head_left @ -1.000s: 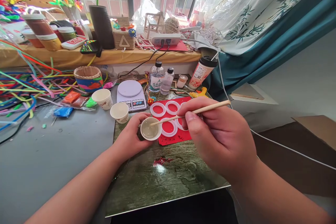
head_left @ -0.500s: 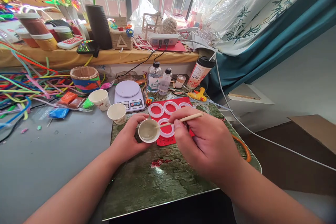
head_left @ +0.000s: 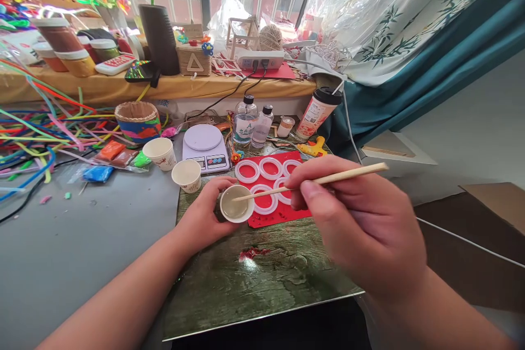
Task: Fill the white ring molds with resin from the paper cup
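My left hand (head_left: 205, 213) is wrapped round a paper cup (head_left: 237, 204) holding a cloudy liquid. Between the fingers and thumb of my right hand (head_left: 353, 213) is a wooden stick (head_left: 348, 174), whose thin end reaches into the cup. Behind the cup and the right hand, pale ring-shaped molds (head_left: 246, 171) lie on a red sheet (head_left: 262, 221). Two more paper cups (head_left: 186, 176) stand to the left, beside a white kitchen scale (head_left: 203, 139).
Two clear bottles (head_left: 245, 123), a lidded drink cup (head_left: 315, 115) and a yellow glue gun (head_left: 314, 146) stand or lie at the back. Colored pipe cleaners (head_left: 36, 126) and clay packets (head_left: 110, 150) are at the left. A white cable (head_left: 463, 238) hangs at the right.
My right hand has moved right and nearer the camera, and more of the stick shows. The view has shifted slightly. My left hand still holds the cup.
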Tool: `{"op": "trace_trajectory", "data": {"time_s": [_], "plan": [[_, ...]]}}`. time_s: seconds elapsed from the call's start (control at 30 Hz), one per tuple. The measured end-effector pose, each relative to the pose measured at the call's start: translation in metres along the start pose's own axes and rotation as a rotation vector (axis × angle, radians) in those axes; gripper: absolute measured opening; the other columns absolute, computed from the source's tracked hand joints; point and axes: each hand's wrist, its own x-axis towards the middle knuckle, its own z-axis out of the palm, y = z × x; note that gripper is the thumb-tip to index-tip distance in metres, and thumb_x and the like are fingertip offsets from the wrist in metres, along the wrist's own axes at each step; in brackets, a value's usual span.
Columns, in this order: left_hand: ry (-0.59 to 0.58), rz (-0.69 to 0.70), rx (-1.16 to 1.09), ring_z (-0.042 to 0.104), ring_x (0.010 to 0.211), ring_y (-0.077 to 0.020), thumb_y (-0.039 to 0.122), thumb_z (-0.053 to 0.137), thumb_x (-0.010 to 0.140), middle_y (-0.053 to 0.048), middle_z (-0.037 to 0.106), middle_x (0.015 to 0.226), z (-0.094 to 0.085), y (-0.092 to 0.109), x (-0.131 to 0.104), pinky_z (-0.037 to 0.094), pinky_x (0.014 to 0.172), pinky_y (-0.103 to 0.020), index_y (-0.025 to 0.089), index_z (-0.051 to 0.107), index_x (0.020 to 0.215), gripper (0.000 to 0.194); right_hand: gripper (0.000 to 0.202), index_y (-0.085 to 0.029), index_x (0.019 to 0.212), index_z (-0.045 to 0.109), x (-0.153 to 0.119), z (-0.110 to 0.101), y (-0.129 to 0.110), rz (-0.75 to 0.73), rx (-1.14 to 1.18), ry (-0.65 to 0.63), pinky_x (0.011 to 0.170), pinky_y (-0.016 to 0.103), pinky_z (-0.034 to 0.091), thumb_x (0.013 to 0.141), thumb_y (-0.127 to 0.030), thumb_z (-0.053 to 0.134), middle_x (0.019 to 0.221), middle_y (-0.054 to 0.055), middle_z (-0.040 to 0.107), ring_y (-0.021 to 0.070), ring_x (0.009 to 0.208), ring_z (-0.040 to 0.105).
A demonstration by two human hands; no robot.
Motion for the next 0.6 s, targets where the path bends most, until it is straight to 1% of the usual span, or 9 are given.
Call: {"op": "trace_trajectory", "data": {"time_s": [0.07,0.17,0.27,0.47,0.6], "plan": [[0.001,0.003,0.005,0.072,0.147,-0.0382,0.027,0.094,0.087,-0.013,0.073,0.155,-0.001,0.000,0.000,0.062,0.120,-0.056,0.031,0.063,0.139,0.062,0.026,-0.027,0.102,0.077,-0.001,-0.004,-0.003,0.001,0.005,0.030,0.067,0.030,0.054,0.105,-0.006,0.063,0.084,-0.005,0.076,0.0141,0.071,0.067],[0.010,0.011,0.014,0.073,0.145,-0.0387,0.027,0.095,0.086,-0.013,0.073,0.153,-0.002,0.002,0.001,0.062,0.120,-0.057,0.031,0.064,0.137,0.059,0.026,-0.030,0.103,0.078,-0.002,-0.007,-0.008,-0.001,-0.017,0.030,0.064,0.035,0.053,0.105,-0.007,0.065,0.082,-0.003,0.075,0.0173,0.070,0.067],[0.017,0.022,0.010,0.074,0.144,-0.0383,0.027,0.096,0.086,-0.013,0.074,0.151,-0.002,0.003,0.002,0.062,0.119,-0.056,0.031,0.065,0.136,0.059,0.029,-0.031,0.106,0.079,-0.004,-0.009,-0.010,-0.001,-0.039,0.040,0.063,0.037,0.053,0.104,-0.006,0.065,0.082,-0.002,0.076,0.0191,0.069,0.068],[0.045,0.070,0.009,0.075,0.142,-0.0377,0.028,0.096,0.088,-0.013,0.074,0.151,-0.003,0.002,0.001,0.062,0.119,-0.056,0.032,0.061,0.140,0.064,0.030,-0.030,0.110,0.078,-0.006,-0.011,-0.010,-0.041,-0.051,0.060,0.073,0.038,0.058,0.103,-0.004,0.065,0.090,-0.002,0.079,0.0180,0.073,0.070],[0.049,0.092,0.014,0.075,0.142,-0.0367,0.027,0.096,0.089,-0.013,0.073,0.151,-0.004,0.000,0.000,0.062,0.119,-0.056,0.032,0.059,0.142,0.065,0.028,-0.029,0.108,0.078,-0.003,-0.011,-0.012,-0.062,-0.044,0.059,0.073,0.037,0.059,0.102,-0.004,0.064,0.093,-0.001,0.080,0.0173,0.072,0.070]]}}
